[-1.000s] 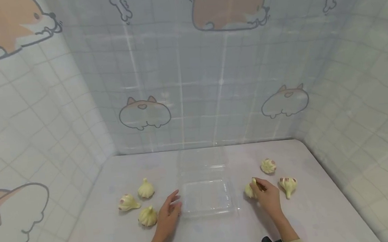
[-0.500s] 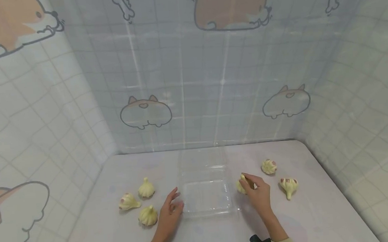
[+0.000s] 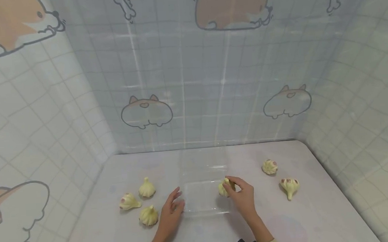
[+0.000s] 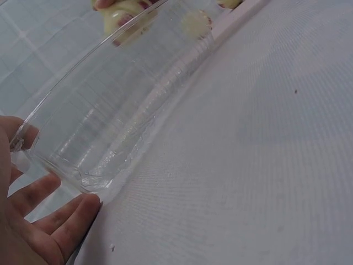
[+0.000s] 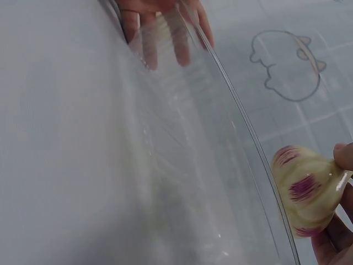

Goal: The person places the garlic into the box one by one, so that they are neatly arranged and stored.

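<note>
By its stem, my right hand (image 3: pixel 243 197) pinches a garlic bulb (image 5: pixel 306 190), cream with purple streaks, above the right side of a clear plastic container (image 3: pixel 203 198). In the right wrist view the bulb shows just past the container's rim. My left hand (image 3: pixel 169 214) rests at the container's left side; its fingers (image 4: pixel 71 223) lie fairly straight against the outer wall, the thumb near the rim. The container's clear lid (image 3: pixel 202 159) stands folded back behind it.
Left of the left hand sit several garlic bulbs: one upright (image 3: pixel 146 187), one on its side (image 3: pixel 129 201) and one nearer (image 3: pixel 148 215). On the right lie two more, a far bulb (image 3: pixel 269 166) and a near bulb (image 3: pixel 289 187). Patterned curtain walls (image 3: pixel 197 71) surround the table.
My right hand has carried the garlic bulb leftward from the table right of the container to over its right side. The left hand stays at the container's left side.
</note>
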### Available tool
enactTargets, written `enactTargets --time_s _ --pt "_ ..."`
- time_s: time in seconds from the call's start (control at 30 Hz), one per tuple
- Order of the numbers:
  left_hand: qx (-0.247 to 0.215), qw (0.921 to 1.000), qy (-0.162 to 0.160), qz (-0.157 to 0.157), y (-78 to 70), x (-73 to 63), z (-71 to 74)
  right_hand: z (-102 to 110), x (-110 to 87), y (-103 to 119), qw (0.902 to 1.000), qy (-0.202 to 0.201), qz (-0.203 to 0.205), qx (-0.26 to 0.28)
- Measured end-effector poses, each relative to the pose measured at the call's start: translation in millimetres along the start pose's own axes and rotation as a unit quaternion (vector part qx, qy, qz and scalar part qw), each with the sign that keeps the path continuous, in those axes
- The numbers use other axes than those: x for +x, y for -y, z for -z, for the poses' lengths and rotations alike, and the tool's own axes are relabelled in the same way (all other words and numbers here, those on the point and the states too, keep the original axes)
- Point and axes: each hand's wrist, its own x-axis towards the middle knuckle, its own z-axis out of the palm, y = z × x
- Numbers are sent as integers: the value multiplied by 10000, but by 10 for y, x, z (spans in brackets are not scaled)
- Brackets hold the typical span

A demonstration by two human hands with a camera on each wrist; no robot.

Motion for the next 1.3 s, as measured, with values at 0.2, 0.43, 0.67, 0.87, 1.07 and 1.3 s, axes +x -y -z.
enactTargets --time_s 0.2,0.43,0.67,0.87,1.07,1.3 --pt "182 9995 -65 230 7 -80 -13 -161 -128 58 9992 362 -118 134" --pt "-23 9997 -46 240 78 -92 -20 -337 -189 72 9967 708 -86 383" --pt "6 9998 -179 22 364 -3 -44 -523 -212 130 9931 1061 280 410" --pt "60 9998 -152 -90 390 46 -11 -692 -222 145 9884 1253 777 365" --pt "109 9999 -126 -35 371 73 10 -814 -220 163 9845 1391 975 443" --pt "286 9995 -106 -38 216 55 13 -863 -234 195 9817 1524 1056 432"
